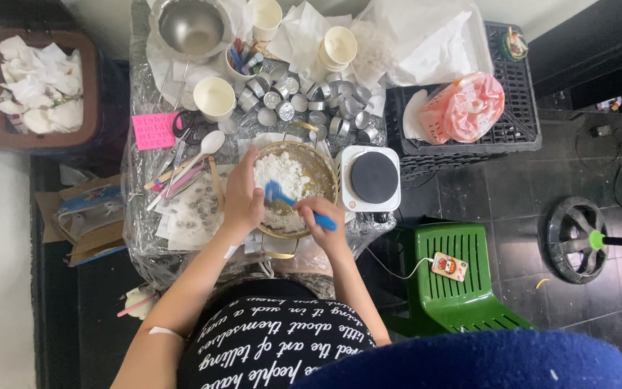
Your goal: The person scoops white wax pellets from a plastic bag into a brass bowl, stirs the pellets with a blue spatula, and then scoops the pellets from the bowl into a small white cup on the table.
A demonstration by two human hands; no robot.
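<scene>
Blue spatula [298, 204] in right hand [323, 218]

Bright, even daylight fills the overhead view, shadows soft. Glare glints off the plastic table cover [145, 238]. Edges bend slightly.

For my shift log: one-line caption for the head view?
Right hand stirs white powder in a pot with a blue spatula; left hand steadies the rim.

The blue spatula [298, 205] handle is hidden inside the right hand [323, 225]; the pink note's [154, 130] writing is unreadably small.
</scene>
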